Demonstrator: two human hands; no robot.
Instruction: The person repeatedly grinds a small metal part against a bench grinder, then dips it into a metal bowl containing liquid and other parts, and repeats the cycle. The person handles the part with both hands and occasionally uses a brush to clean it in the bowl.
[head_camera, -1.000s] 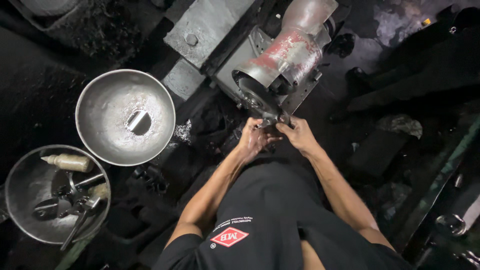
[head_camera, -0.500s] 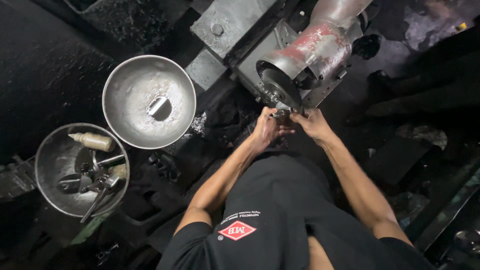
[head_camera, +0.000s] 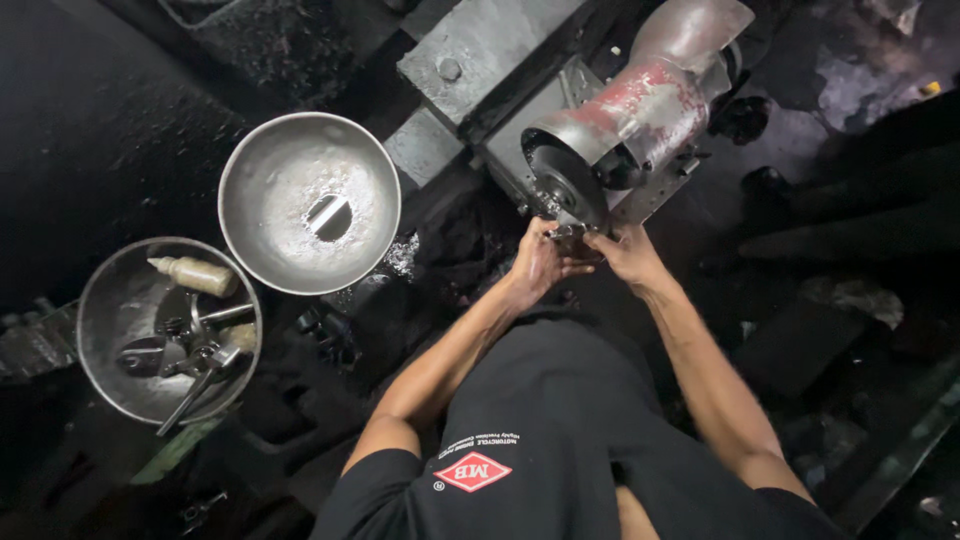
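Two round metal bowls sit to the person's left on the dark, grimy floor. The larger steel bowl (head_camera: 309, 203) is shallow and dull grey, dusted inside with pale residue, and holds one small shiny metal piece (head_camera: 328, 216) near its middle. The smaller bowl (head_camera: 168, 328) sits just beside it, their rims near or touching, and is crowded: a cream-coloured squeeze bottle (head_camera: 193, 275) lies on its side by the upper rim, with wrenches and other hand tools (head_camera: 200, 360) heaped below it, one handle poking over the lower edge.

Ahead stands a bench grinder (head_camera: 625, 130) with a worn, rounded casing, red paint flaking off grey metal, and a dark round wheel (head_camera: 567, 183) facing the person. It is mounted on a flat grey steel block (head_camera: 480, 50) with a bolt head.

Both hands meet just under the wheel. The left hand (head_camera: 537, 262) and the right hand (head_camera: 628, 255) are curled together, pinching a small metal part (head_camera: 568, 231) between the fingertips, held close to the wheel's lower edge; whether it touches the wheel cannot be told.

The floor around is black and cluttered with dark scrap to the right, with more open room in the upper left.
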